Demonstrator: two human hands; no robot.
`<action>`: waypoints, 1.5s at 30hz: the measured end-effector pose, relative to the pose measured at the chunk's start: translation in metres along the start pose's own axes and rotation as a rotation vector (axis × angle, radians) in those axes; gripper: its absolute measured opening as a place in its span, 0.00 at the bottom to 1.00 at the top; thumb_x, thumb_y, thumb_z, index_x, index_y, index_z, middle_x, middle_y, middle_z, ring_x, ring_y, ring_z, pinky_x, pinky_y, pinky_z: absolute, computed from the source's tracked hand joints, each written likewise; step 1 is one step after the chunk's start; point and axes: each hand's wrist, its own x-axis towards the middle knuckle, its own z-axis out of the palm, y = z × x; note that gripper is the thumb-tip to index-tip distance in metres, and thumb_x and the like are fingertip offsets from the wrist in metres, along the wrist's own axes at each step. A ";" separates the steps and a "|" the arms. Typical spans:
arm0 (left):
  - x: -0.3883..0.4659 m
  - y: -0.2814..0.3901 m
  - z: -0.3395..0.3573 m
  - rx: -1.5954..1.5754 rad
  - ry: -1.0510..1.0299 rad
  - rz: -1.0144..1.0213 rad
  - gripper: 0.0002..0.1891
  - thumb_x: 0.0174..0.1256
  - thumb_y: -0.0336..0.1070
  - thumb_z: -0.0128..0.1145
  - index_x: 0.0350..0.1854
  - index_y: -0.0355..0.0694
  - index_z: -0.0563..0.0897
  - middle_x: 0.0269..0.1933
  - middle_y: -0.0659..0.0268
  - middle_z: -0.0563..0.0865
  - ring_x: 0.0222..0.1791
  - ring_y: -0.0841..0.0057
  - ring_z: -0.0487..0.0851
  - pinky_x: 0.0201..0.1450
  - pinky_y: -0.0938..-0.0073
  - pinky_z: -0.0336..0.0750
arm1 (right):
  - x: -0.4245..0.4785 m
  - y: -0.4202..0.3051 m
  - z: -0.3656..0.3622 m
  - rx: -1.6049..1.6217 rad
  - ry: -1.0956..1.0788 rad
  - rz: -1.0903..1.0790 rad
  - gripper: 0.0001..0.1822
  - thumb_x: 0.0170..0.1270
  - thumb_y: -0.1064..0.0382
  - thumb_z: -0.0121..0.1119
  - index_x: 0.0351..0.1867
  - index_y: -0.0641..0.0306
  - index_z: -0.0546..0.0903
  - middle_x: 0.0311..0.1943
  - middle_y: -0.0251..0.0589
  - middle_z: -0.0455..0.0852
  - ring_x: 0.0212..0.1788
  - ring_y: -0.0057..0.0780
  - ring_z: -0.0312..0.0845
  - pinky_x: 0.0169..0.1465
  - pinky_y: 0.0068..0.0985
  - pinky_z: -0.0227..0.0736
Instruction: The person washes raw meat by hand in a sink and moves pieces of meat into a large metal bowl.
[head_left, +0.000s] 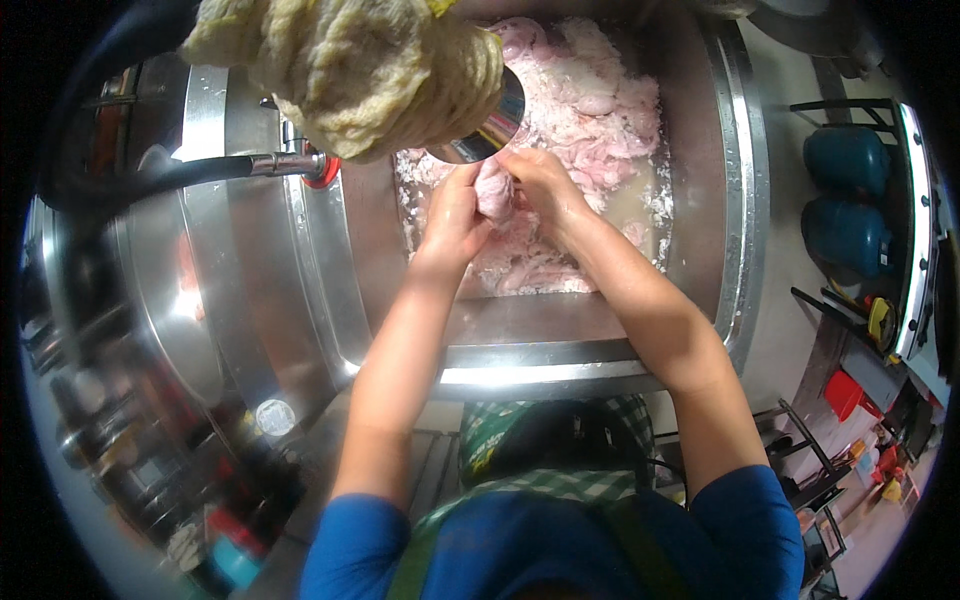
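Observation:
My left hand (452, 217) and my right hand (544, 184) meet over a stainless steel sink (525, 322). Between them is a soft pinkish-white piece of offal (495, 196), gripped by both hands; its exact kind cannot be told. Beneath and beyond lies a heap of similar pink offal (592, 112), spread across the sink bottom with white crumbly or powdery bits and cloudy liquid. Some of my right fingertips are hidden behind the piece and a shiny metal cylinder (484, 139) hanging above.
Wrapped around the metal cylinder, a yellowish cloth (367, 75) blocks the upper left of the sink. A dark hose with a metal fitting (281, 163) reaches the left rim. Blue gas cylinders (847, 236) stand at right. A metal bowl (169, 285) is at left.

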 end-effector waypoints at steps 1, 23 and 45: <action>-0.004 0.001 0.009 0.053 0.059 0.027 0.16 0.67 0.44 0.43 0.45 0.35 0.75 0.41 0.61 0.81 0.39 0.74 0.79 0.45 0.73 0.73 | 0.004 0.002 -0.007 -0.064 0.023 -0.062 0.14 0.61 0.53 0.50 0.29 0.63 0.75 0.23 0.32 0.75 0.25 0.21 0.68 0.26 0.24 0.64; -0.029 0.012 0.046 -0.044 0.045 -0.106 0.22 0.66 0.52 0.41 0.48 0.37 0.72 0.45 0.59 0.78 0.45 0.66 0.78 0.48 0.62 0.73 | -0.004 -0.028 -0.005 0.089 -0.102 0.144 0.23 0.62 0.48 0.51 0.43 0.69 0.76 0.39 0.45 0.80 0.36 0.32 0.77 0.37 0.31 0.73; -0.025 0.033 -0.017 0.051 0.191 0.164 0.12 0.63 0.32 0.42 0.35 0.27 0.75 0.34 0.57 0.81 0.35 0.69 0.81 0.37 0.71 0.76 | 0.022 0.009 -0.090 -1.550 0.437 -0.235 0.11 0.60 0.70 0.41 0.39 0.70 0.74 0.38 0.52 0.79 0.42 0.41 0.74 0.50 0.45 0.66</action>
